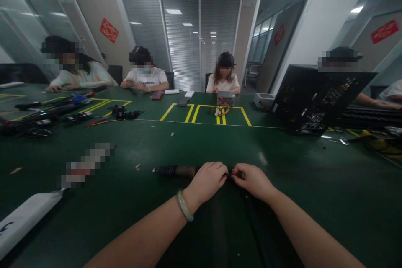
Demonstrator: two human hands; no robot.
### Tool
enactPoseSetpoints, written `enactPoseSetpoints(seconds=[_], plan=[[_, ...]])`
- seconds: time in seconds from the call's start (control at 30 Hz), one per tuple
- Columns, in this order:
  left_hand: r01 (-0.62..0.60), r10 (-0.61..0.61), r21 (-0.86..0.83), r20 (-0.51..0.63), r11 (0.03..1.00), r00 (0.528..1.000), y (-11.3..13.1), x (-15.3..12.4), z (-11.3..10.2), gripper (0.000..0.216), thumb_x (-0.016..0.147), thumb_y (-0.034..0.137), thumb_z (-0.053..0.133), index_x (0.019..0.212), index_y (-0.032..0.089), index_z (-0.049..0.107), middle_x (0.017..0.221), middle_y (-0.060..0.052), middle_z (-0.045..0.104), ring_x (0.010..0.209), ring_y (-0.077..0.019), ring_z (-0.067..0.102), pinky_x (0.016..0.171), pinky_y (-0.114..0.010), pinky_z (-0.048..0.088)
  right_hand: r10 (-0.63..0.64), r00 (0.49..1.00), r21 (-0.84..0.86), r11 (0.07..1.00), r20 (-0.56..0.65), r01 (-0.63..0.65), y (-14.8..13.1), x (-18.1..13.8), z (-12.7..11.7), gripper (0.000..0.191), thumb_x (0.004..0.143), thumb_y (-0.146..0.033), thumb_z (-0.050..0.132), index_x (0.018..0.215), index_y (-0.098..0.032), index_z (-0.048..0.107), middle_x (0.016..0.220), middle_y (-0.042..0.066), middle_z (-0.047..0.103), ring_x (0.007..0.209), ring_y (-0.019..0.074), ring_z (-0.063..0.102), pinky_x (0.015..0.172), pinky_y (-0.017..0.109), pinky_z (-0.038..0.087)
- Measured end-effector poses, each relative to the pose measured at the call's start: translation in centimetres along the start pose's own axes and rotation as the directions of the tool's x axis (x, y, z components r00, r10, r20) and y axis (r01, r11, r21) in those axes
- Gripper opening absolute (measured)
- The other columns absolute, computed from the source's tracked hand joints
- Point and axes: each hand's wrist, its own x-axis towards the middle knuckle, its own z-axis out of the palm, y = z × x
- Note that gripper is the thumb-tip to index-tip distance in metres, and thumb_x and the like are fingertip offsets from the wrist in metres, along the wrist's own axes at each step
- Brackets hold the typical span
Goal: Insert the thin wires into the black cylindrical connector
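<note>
Two hands meet in the middle of the green table. The left hand (it has a pale bracelet on the wrist) and the right hand both pinch a dark cable bundle. The bundle lies flat and sticks out to the left. Other people sit far across the table.

A green table is marked off with yellow tape.
A dark bundle is laid at the near middle and a white pouch at the near left. Cables are strewn along the left. A wired unit is set mid-table, with a white box and a black case to the right.
</note>
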Motion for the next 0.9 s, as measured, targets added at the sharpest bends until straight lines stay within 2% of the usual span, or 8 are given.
enactPoseSetpoints(seconds=[0.23, 0.4, 0.9], plan=[[0.037, -0.037, 0.034, -0.014, 0.999, 0.999, 0.4, 0.1, 0.3, 0.007, 0.088, 0.015, 0.058, 0.093, 0.02, 0.055, 0.091, -0.002, 0.059, 0.087, -0.0196, 0.058, 0.08, -0.033, 0.046, 0.096, 0.995, 0.028, 0.995, 0.021, -0.097, 0.0, -0.1, -0.3, 0.007, 0.084, -0.028, 0.064, 0.084, -0.022, 0.068, 0.078, -0.001, 0.067, 0.066, 0.0147, 0.059, 0.055, 0.022, 0.035], [-0.006, 0.006, -0.011, -0.032, 1.0, 0.999, 0.0, -0.2, 0.3, 0.009, 0.089, 0.016, 0.058, 0.097, 0.02, 0.056, 0.093, -0.002, 0.06, 0.09, -0.0192, 0.058, 0.082, -0.033, 0.046, 0.127, 0.991, 0.042, 0.991, -0.033, -0.126, -0.3, -0.8, 0.7, 0.009, 0.088, -0.028, 0.059, 0.09, -0.023, 0.067, 0.082, -0.001, 0.068, 0.071, 0.0154, 0.06, 0.058, 0.023, 0.038], [-0.049, 0.048, -0.04, -0.012, 0.998, 0.999, -0.7, -0.5, 0.4, 0.015, 0.091, 0.018, 0.059, 0.105, 0.021, 0.058, 0.105, -0.003, 0.062, 0.101, -0.02, 0.059, 0.092, -0.037, 0.046, -0.017, 0.998, 0.006, 1.0, -0.063, 0.017, -0.1, -1.2, 1.4, 0.005, 0.085, -0.021, 0.063, 0.087, -0.024, 0.066, 0.083, -0.002, 0.062, 0.073, 0.0146, 0.058, 0.062, 0.023, 0.038]])
